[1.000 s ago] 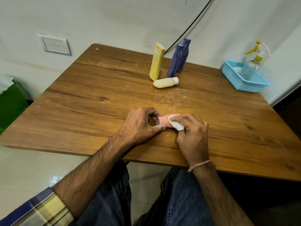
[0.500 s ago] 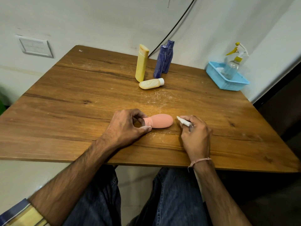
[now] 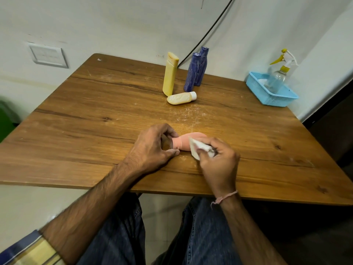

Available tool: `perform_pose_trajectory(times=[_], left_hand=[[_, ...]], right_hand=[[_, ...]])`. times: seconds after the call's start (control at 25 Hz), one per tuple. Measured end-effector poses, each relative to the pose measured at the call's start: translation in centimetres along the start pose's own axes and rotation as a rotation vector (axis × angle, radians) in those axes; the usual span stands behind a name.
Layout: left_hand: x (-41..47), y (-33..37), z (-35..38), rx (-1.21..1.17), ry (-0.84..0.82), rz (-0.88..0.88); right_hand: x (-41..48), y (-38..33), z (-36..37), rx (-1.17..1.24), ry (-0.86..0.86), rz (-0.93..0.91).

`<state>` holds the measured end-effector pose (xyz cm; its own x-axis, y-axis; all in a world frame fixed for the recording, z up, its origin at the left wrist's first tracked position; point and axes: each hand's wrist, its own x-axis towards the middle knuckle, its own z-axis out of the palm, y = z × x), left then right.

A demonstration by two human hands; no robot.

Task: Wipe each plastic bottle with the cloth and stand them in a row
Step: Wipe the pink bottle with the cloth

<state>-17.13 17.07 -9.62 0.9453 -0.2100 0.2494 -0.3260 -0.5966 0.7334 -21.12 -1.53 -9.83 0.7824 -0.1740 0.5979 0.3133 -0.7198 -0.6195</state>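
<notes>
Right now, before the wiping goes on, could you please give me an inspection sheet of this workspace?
Surface: wooden table, whitish scuffs near the middle.
Job's things: pink bottle lying near the front edge; cloth against it; tall yellow bottle and two blue bottles upright at the back; small cream bottle lying in front of them.
Clutter: blue basket at the right rear corner, spray bottle in it.
Grips: left hand holds one end of the pink bottle; right hand pinches the cloth.
Cables: black cable runs down the wall behind the bottles.
Surroundings: switch plate on the wall; green object at far left.
</notes>
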Motion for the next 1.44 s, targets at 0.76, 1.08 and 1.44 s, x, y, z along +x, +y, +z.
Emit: perform_pose_trajectory(times=[0.76, 1.08, 1.44], left_hand=[[-0.5, 0.2, 0.2, -0.183, 0.104, 0.077], [-0.2, -0.3, 0.2, -0.141, 0.054, 0.05], [-0.6, -0.5, -0.4, -0.102, -0.036, 0.042]], right_hand=[[-1.1, -3.4, 3.6, -0.156, 0.03, -0.233], [-0.2, -1.8, 1.6, 0.078, 0.198, -0.036], [-0.4, 0.6, -0.7, 0.13, 0.286, 0.147]])
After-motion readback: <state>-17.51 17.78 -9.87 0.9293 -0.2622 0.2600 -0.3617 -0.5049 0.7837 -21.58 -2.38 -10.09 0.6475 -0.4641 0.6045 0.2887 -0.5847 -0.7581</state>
